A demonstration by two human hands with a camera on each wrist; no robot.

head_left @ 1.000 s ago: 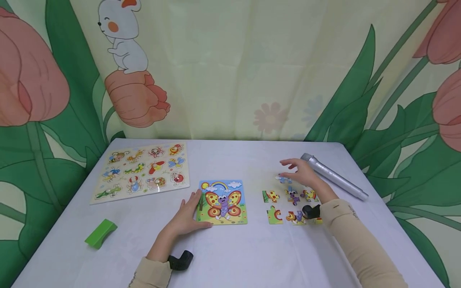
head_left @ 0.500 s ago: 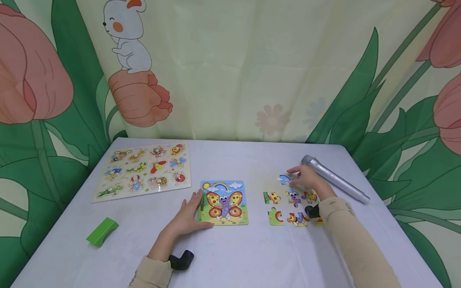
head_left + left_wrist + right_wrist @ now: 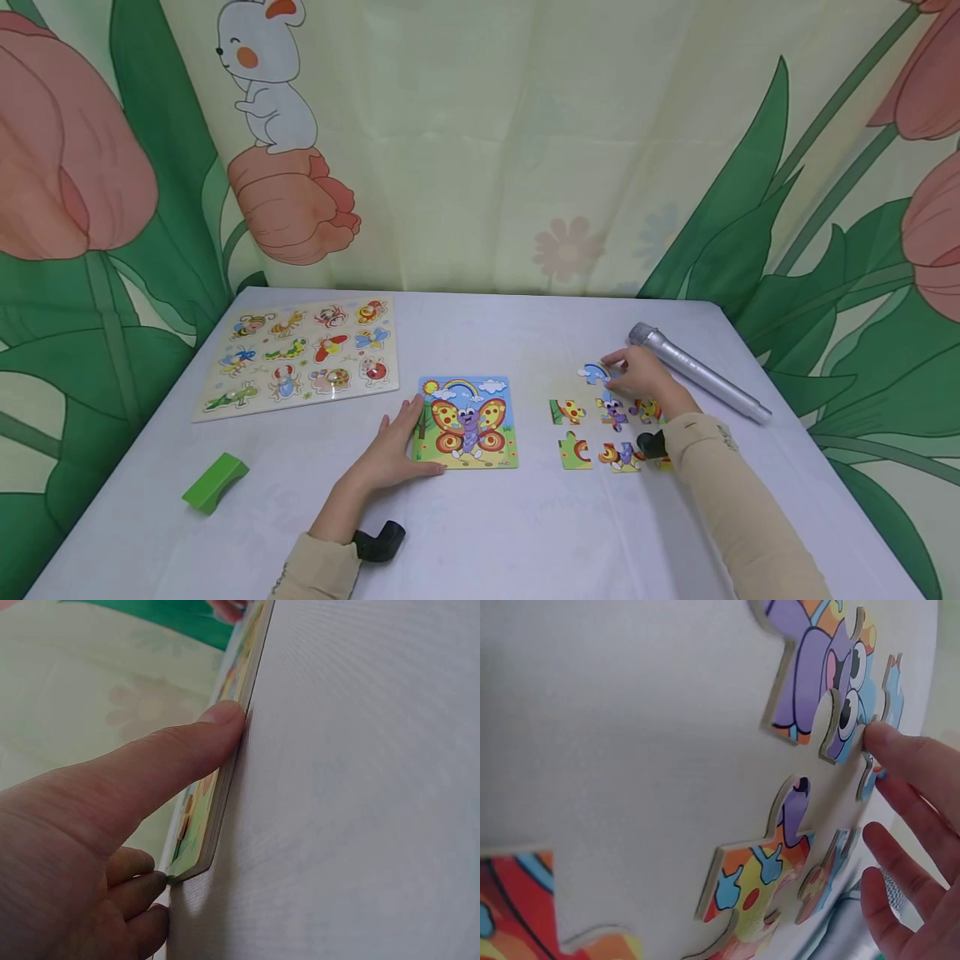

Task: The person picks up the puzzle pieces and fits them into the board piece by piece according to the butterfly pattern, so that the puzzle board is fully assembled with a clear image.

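My left hand [image 3: 390, 450] rests at the near left corner of a square butterfly puzzle board [image 3: 487, 454]. In the left wrist view its straight thumb lies on the board's near edge [image 3: 217, 817], fingertips right at the left edge. On the right, my right hand [image 3: 641, 377] pinches the right side of a blue rainbow puzzle piece [image 3: 592, 374] between thumb and index finger. That piece lies flat on the cloth. Loose butterfly pieces sit in rows below it, among them a purple face piece [image 3: 817, 690] and a green corner piece [image 3: 573, 452]. The right forearm hides part of these rows.
A large insect peg puzzle [image 3: 300, 354] lies at the back left. Nearer on the left stands a green arched block [image 3: 215, 482]. A silver cylinder like a microphone [image 3: 701, 372] lies beyond my right hand. White cloth covers the table [image 3: 480, 542].
My right hand has come down and closed thumb and index finger onto the rainbow piece's right side. The left hand has stayed at the board. The head view has shifted slightly.
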